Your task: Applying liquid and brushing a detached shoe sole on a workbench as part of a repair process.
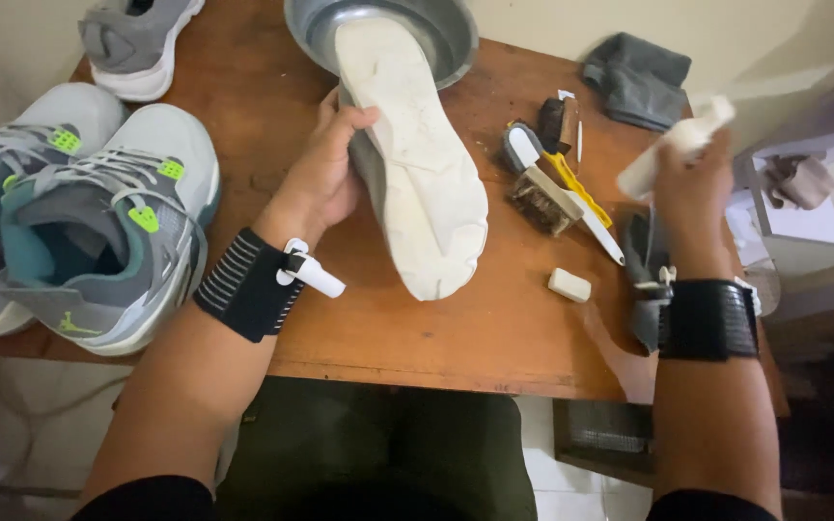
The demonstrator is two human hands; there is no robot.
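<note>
The white-soled shoe [415, 164] is held sole-up over the middle of the wooden surface [494, 328], its toe end resting over the rim of a metal basin [446, 29] at the far edge; its upper is almost wholly hidden beneath the sole, and only a grey strip is seen by the thumb. The left hand [325, 174] is closed around the shoe's side, with its fingers hidden behind it. A white bottle [673, 145] is gripped in the right hand [692, 188], and both are blurred, so the bottle's top cannot be made out. The basin is cut off by the top of the frame, as is a grey shoe [132, 43] at the far left corner. A pair of grey and green sneakers [79, 212] is set at the left edge, partly overhanging it and cut off at the frame's side. Brushes [552, 178] are piled between the hands, a small white block [569, 285] lies near them, and a grey cloth [639, 77] is placed at the far right. Bare wood is left along the near edge, below the shoe.
</note>
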